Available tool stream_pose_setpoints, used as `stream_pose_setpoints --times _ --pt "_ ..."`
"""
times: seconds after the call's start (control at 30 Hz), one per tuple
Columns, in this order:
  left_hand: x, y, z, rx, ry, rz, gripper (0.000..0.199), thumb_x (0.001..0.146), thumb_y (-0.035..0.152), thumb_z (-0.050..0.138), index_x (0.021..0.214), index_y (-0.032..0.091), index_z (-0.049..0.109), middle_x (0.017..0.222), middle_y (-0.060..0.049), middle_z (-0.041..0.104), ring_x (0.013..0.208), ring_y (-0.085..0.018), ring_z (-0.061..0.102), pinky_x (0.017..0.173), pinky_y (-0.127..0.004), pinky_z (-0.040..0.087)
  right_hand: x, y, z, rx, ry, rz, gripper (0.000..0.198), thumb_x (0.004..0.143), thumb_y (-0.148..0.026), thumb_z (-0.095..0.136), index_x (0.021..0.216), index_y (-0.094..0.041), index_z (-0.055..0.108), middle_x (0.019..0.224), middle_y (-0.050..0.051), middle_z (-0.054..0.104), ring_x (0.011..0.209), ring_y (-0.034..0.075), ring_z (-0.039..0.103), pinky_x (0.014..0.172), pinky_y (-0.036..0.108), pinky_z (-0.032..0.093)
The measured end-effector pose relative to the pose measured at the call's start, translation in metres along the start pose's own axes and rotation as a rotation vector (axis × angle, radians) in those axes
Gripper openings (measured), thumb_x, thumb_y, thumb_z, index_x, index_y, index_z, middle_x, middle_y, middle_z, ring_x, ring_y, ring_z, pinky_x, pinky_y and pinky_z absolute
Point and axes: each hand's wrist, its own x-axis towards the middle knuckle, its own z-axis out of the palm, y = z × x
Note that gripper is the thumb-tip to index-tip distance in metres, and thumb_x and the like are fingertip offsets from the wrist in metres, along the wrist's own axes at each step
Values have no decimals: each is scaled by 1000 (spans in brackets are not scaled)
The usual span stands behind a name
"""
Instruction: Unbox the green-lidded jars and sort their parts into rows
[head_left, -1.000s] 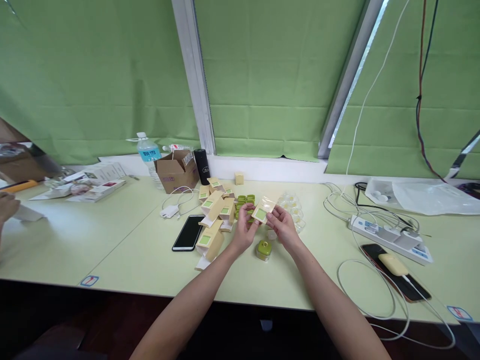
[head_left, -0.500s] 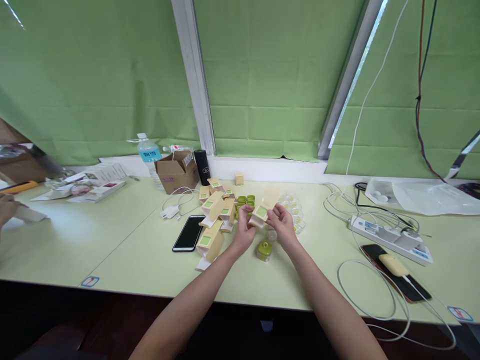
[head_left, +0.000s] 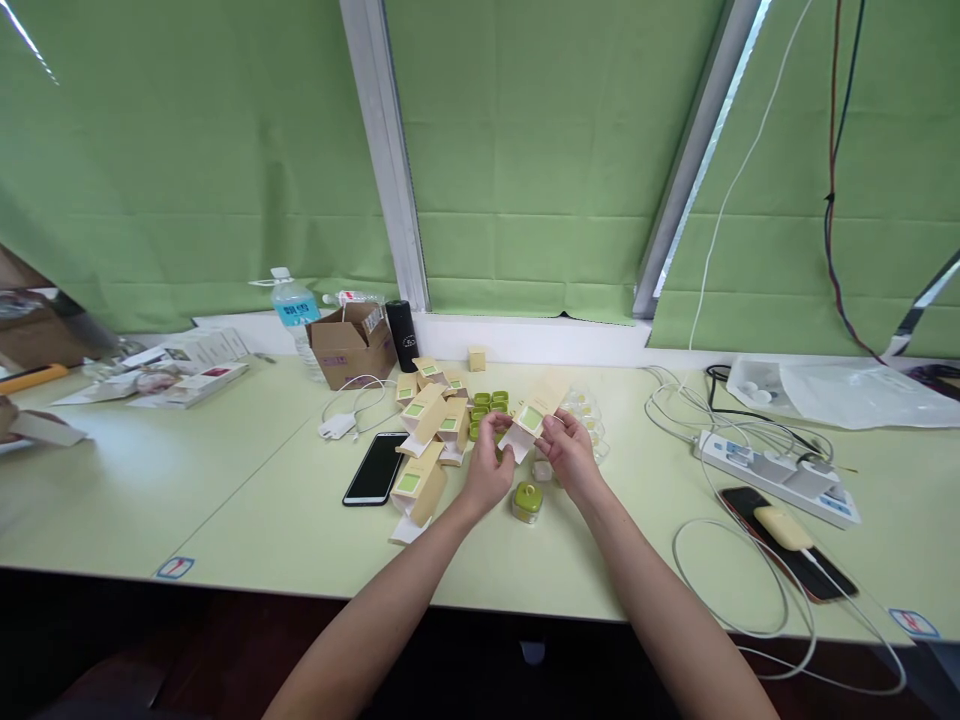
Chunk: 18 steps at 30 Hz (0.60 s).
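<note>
Both hands are at a small cream cardboard box [head_left: 546,398] with a green window, raised over the table and tilted. My right hand [head_left: 576,458] grips its right side. My left hand [head_left: 489,468] pinches near the white flap hanging from its lower end. Just below stands a small clear jar with a green lid [head_left: 528,497], beside a pale small piece [head_left: 542,469]. Behind my left hand are several green square containers [head_left: 491,401]. Clear rounded plastic pieces [head_left: 583,405] lie behind my right hand. Several similar cream boxes [head_left: 420,480], flaps out, are grouped to the left.
A phone [head_left: 375,468] and a white charger [head_left: 337,426] lie to the left. Farther back stand a brown carton [head_left: 351,345], a black bottle [head_left: 403,335] and a water bottle [head_left: 295,310]. On the right are a power strip [head_left: 780,480] and loose cables. Another person's hand [head_left: 7,418] shows at far left.
The box has tipped so its white flap now hangs open at the lower left. My left fingers have shifted down along that end. The other person's hand has moved slightly left.
</note>
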Motion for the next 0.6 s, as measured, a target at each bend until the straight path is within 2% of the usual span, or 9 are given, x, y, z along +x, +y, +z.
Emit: stream_pose_setpoints --times 0.07,0.2,0.33,0.47,0.6 --pt "-1 1 0 57 -25 30 45 89 19 60 131 23 45 127 -12 57 122 -25 57 102 -42 52 -1 -1 1 15 -28 10 51 63 -46 92 103 -23 68 102 6 78 86 22 76 74 34 63" --pt "-2 2 1 92 -46 19 47 91 27 63 134 22 44 133 -14 59 123 -26 59 99 -43 54 -4 2 3 -28 -82 40 54 66 -50 90 106 -20 71 106 9 80 90 27 76 71 36 63" --pt "0 0 0 90 10 14 37 95 29 57 131 22 47 129 -14 65 116 -26 65 92 -40 56 -3 7 2 -68 -82 40 54 67 -50 90 108 -20 71 106 10 80 92 29 77 73 38 63" --pt "0 0 0 40 -10 -7 37 97 22 47 135 23 45 126 -13 69 103 -23 70 85 -38 57 -1 11 0 -57 -67 25 55 70 -51 87 112 -21 69 110 10 80 93 29 77 76 39 63" --pt "-1 1 2 -16 -20 -59 37 96 22 48 133 23 44 117 -11 72 94 -22 72 80 -37 57 0 13 0 -93 -9 -5 54 70 -50 87 113 -22 68 109 9 80 91 27 77 78 38 62"
